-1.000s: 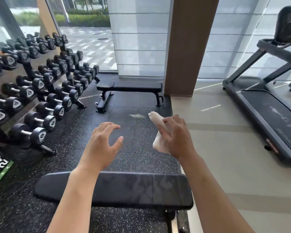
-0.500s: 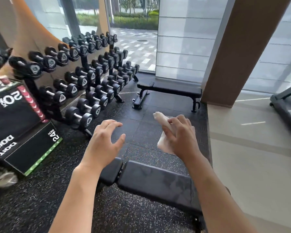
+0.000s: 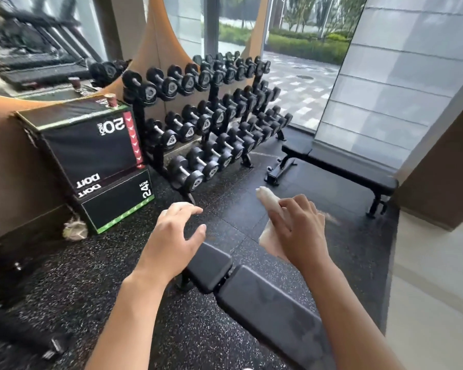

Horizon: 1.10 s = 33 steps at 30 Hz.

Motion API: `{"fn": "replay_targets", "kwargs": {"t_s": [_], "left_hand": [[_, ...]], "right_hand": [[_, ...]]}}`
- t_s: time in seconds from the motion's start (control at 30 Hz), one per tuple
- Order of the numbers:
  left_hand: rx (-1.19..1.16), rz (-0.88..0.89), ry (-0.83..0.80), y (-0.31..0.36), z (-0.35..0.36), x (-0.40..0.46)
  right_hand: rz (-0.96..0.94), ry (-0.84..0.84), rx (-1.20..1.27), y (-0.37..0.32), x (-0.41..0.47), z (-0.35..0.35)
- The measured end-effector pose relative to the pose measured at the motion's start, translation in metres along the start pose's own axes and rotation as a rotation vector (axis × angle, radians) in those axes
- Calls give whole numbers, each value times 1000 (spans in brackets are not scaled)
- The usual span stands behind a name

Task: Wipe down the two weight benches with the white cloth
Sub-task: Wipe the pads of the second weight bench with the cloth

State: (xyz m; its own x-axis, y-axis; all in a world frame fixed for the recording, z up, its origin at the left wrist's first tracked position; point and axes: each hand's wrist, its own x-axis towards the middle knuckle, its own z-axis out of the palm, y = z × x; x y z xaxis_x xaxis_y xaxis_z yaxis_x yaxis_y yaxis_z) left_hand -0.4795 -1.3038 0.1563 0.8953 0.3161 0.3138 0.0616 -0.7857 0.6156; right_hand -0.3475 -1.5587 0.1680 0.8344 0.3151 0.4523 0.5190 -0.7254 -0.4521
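right hand (image 3: 297,231) grips white cloth (image 3: 267,200), roll pointing up-left, above near bench (image 3: 265,303)

Nearest us lies the near bench (image 3: 265,311), running from centre to lower right. Above its left end we see the left hand (image 3: 171,244); to the right, the right hand (image 3: 297,231) holds the cloth (image 3: 267,198). The far bench (image 3: 340,166) stands beyond, at right. The dumbbell rack (image 3: 211,116) lies far left of it, with the stacked boxes (image 3: 91,156) further left.
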Motion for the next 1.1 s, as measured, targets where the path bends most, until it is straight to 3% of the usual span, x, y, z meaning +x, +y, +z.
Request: {"fn": "replay_targets", "kwargs": {"t_s": [0.37,0.73,1.1], "left_hand": [[172,-94,78,15,18,70],[272,-152,44,21,38,107],[229,-132,105,-38,19,132]], "right_hand": [[-87,-63,147,41,85,44],[-101,-162,327,83,131,86],[-143,-176,284,42,162,131]]}}
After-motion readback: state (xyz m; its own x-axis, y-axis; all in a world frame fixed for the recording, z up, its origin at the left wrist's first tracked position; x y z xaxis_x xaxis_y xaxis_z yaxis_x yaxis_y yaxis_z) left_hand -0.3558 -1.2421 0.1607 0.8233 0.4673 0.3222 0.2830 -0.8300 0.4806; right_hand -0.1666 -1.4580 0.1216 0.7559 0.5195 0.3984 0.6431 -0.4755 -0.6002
